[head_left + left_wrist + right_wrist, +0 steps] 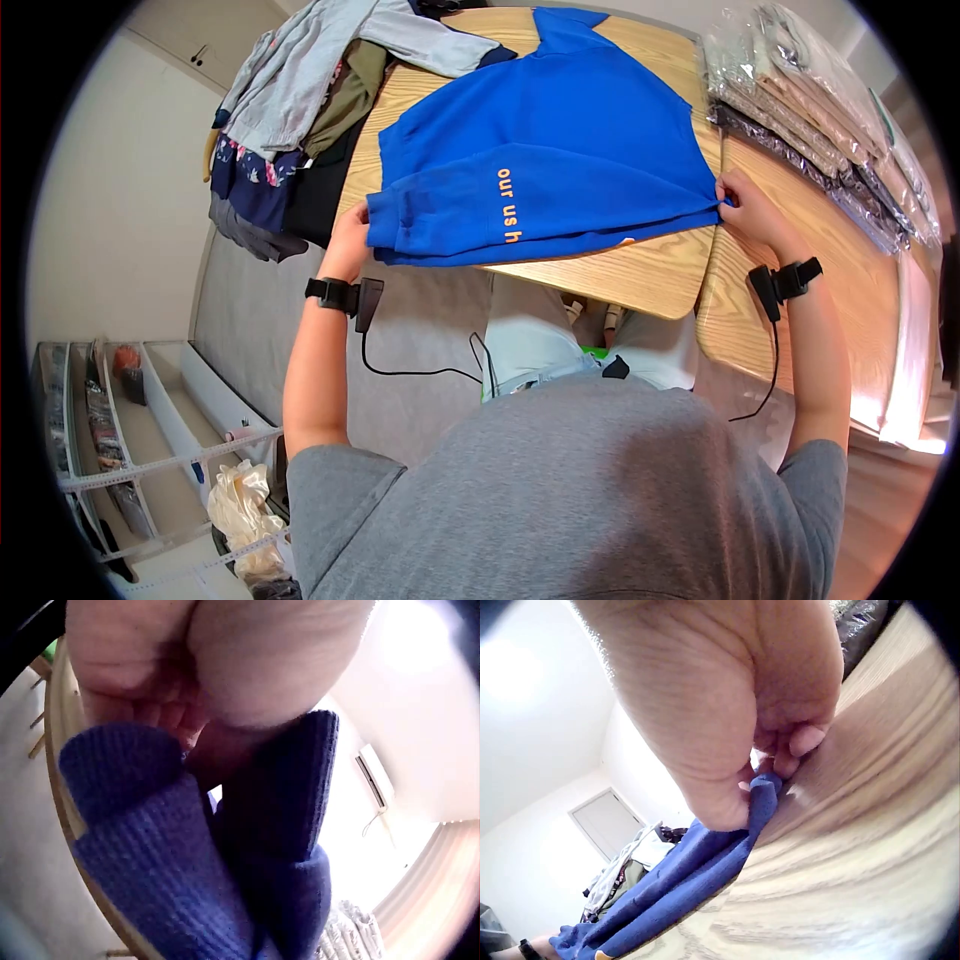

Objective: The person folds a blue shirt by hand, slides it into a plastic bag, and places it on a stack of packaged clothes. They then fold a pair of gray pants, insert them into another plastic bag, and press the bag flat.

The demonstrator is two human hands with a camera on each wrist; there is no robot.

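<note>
A blue garment [590, 130] with orange lettering lies across the wooden table, one sleeve laid along its near edge. At the ribbed cuff on the left, the left hand [347, 243] grips the fabric; in the left wrist view the hand [217, 660] has its fingers curled at the ribbed cuff [150, 847], fingertips partly hidden. On the right, the right hand [752, 208] pinches a corner of the garment; in the right wrist view the hand [720, 697] holds a bunched blue edge [761, 806] between thumb and fingers, close to the tabletop.
Piled clothes [285, 110] lie at the table's left back. Stacked plastic-wrapped garments [820, 120] stand at the right back. The wooden table [640, 275] has a seam near the right hand. A white divided shelf [150, 430] is at the lower left.
</note>
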